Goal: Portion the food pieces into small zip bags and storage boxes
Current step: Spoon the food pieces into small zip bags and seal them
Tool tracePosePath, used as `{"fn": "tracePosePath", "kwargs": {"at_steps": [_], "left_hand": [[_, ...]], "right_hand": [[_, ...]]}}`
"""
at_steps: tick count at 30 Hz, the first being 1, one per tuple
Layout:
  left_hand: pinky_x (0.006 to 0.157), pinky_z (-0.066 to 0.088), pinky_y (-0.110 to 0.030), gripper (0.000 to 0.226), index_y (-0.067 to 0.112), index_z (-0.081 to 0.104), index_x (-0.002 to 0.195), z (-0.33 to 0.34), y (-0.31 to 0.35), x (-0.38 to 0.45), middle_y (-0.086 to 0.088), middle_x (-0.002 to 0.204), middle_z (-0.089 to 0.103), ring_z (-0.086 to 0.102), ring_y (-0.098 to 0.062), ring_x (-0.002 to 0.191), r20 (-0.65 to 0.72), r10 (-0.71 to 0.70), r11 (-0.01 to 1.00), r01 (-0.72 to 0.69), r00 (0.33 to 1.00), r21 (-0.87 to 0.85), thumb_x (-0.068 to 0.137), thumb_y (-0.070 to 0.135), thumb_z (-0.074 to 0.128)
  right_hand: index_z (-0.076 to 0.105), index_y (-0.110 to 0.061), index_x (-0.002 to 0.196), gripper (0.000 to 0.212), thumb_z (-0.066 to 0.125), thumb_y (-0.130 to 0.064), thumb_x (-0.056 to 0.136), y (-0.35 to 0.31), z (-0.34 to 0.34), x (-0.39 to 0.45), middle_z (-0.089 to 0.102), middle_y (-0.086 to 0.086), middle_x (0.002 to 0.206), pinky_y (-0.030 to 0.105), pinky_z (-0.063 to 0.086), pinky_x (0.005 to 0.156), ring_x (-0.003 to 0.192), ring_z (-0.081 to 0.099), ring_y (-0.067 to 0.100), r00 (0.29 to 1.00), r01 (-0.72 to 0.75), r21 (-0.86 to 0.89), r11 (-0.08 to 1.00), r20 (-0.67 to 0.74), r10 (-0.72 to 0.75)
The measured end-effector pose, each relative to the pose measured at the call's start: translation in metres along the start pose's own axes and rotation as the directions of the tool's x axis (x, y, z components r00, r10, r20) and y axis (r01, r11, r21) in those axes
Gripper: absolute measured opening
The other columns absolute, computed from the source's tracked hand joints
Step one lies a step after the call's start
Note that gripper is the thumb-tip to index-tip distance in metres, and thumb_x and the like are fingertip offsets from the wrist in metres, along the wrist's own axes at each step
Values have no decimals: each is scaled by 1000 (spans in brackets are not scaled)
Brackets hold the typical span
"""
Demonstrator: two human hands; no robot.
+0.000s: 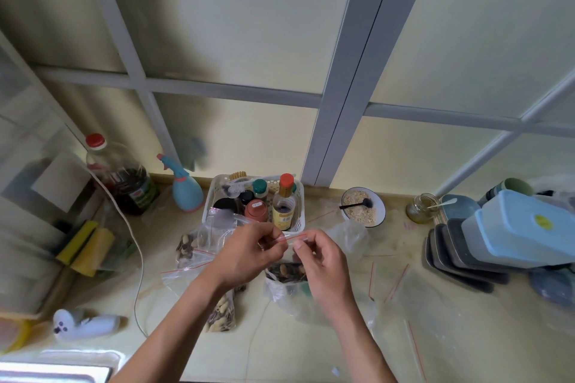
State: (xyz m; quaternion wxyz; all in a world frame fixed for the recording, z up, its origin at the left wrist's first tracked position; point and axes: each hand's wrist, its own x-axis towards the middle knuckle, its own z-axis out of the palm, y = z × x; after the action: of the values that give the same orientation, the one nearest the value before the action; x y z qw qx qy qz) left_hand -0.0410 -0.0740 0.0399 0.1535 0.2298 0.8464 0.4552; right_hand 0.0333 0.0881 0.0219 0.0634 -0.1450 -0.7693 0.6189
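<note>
We're at a pale yellow marble-look worktop [311,348] under a frosted, grey-framed window [339,78]. Labels on the basket [214,193] bottles are too blurred to read. Left hand [245,253] and right hand [320,258] each pinch the red-lined seal of a small zip bag [292,239], held above the worktop; seal runs left-right, seed-filled body [286,270] hangs down. Filled bags [189,247] lie left, blue storage boxes [522,227] right.

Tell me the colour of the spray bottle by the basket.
Light blue body with a pink-tipped teal nozzle, head view.
</note>
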Motion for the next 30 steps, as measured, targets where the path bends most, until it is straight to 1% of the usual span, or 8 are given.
{"fn": "tracePosePath", "kwargs": {"at_steps": [2, 5, 9, 15, 18, 21, 24, 30], "left_hand": [[56, 35, -14, 26, 28, 57, 71, 1, 0, 0, 19, 61, 56, 51, -4, 59, -10, 26, 999, -26, 1000, 30, 94, 26, 67], [58, 37, -14, 21, 28, 60, 74, 3, 0, -1, 16, 64, 58, 53, -4, 61, -32, 27, 1000, -27, 999, 13, 93, 27, 69], [59, 39, -18, 22, 28, 59, 70, 4, -2, -2, 15, 65, 59, 51, -4, 60, -43, -24, 999, 23, 999, -26, 89, 25, 70], [61, 39, -15, 20, 29, 60, 70, 7, -1, -2, 16, 67, 62, 55, -3, 63, -57, -50, 999, 50, 997, 1, 87, 24, 69], [61, 39, -13, 18, 29, 61, 72, 8, 0, -3, 15, 69, 64, 58, -3, 67, -58, -39, 999, 40, 998, 24, 88, 25, 68], [64, 45, -17, 14, 29, 64, 77, 9, 1, -5, 12, 75, 68, 63, -5, 73, -87, -20, 998, 25, 996, 62, 90, 31, 68], [66, 50, -21, 14, 28, 67, 80, 9, 1, -5, 12, 76, 69, 64, -5, 73, -97, -21, 998, 26, 995, 50, 91, 34, 70], [68, 49, -21, 12, 27, 65, 78, 7, -3, -8, 13, 76, 69, 65, -2, 73, -69, -39, 997, 44, 997, 66, 90, 29, 69]], "right_hand": [[66, -23, 89, 11, 65, -19, 99, 0, -1, 0, 72, -3, 87, 52, 56, 75, 78, 67, 28, 1000, -3, -2, 1000, 1, 3], [67, -23, 91, 9, 65, -20, 100, 1, -2, -1, 72, -5, 89, 49, 57, 78, 80, 70, 19, 1000, -11, -7, 1000, -3, 11], [67, -23, 92, 9, 65, -21, 100, 2, -2, -1, 71, -5, 87, 49, 57, 77, 80, 68, 21, 1000, -1, -30, 1000, -5, 1], [67, -21, 91, 9, 65, -18, 100, 3, -4, -2, 72, -1, 85, 49, 58, 77, 79, 70, 19, 1000, -5, -9, 1000, -31, 4], [66, -24, 89, 12, 65, -19, 100, 3, -4, -3, 71, -1, 84, 46, 57, 76, 79, 71, 18, 999, -10, -10, 1000, -49, 10], [66, -27, 88, 14, 65, -19, 100, 4, -3, -5, 72, -4, 84, 39, 58, 74, 79, 72, 15, 997, -20, -9, 1000, -75, 19], [66, -25, 88, 14, 65, -17, 99, 4, -3, -6, 71, -3, 81, 31, 56, 71, 76, 71, 13, 993, -24, 3, 1000, -115, 24], [66, -25, 86, 17, 66, -14, 98, 7, -3, -5, 70, -3, 80, 33, 56, 70, 74, 71, 14, 987, -24, 21, 1000, -157, 27]]}}
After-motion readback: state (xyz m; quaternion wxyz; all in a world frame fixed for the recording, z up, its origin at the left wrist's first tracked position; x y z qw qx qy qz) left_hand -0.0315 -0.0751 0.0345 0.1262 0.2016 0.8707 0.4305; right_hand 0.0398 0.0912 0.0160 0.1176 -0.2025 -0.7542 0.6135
